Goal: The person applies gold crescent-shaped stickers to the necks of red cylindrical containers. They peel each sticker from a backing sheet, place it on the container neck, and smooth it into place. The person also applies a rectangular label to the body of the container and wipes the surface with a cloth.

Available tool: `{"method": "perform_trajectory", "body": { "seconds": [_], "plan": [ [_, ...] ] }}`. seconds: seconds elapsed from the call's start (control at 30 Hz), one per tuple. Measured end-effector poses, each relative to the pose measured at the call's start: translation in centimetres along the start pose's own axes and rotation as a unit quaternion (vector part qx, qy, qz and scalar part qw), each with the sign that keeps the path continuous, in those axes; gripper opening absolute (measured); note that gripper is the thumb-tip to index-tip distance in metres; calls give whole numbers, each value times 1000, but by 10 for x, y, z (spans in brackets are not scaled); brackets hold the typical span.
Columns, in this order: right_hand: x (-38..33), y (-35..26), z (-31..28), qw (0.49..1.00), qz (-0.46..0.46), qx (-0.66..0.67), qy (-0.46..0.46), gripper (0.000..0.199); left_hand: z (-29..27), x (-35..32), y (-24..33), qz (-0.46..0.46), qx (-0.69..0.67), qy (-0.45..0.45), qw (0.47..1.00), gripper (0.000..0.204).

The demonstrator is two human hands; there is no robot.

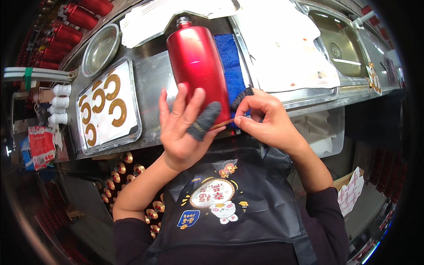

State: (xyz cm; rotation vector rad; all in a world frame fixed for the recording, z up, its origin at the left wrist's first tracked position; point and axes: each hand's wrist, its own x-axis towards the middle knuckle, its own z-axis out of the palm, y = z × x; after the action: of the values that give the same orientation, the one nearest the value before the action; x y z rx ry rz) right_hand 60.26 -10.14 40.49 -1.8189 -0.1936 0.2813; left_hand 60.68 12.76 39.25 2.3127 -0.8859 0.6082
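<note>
A tall glossy red bottle (197, 66) with a silver neck lies on a blue cloth (232, 66) on the steel bench. My left hand (182, 128) is raised in front of its lower end, fingers spread, with a grey fabric cot on one finger. My right hand (265, 120) pinches one end of a thin gold-brown strip (222, 125) between thumb and finger; the strip reaches across to the left hand's covered fingertip. A dark cot also covers my right index finger.
A steel tray (132, 84) holds white sheets with gold C-shaped stickers. A round steel bowl (100, 48) sits behind it. Several red bottles (66, 33) line the far left. White sheets (287, 48) and a sink (342, 44) lie to the right. Gold caps (128, 170) sit below the bench.
</note>
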Motion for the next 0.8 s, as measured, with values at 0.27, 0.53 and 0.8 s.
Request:
{"method": "perform_trajectory", "body": {
  "seconds": [0.27,0.53,0.8],
  "plan": [
    [-2,-3,-1,1000,11,18,-10,9,-19,-44,-11,-56,-45,-45,996,50],
    [-5,-5,-7,998,42,46,3,10,-21,-46,-16,8,13,-84,996,45],
    [-1,0,-3,999,42,21,2,9,-22,-18,-8,88,71,-74,991,37]
  ]
}}
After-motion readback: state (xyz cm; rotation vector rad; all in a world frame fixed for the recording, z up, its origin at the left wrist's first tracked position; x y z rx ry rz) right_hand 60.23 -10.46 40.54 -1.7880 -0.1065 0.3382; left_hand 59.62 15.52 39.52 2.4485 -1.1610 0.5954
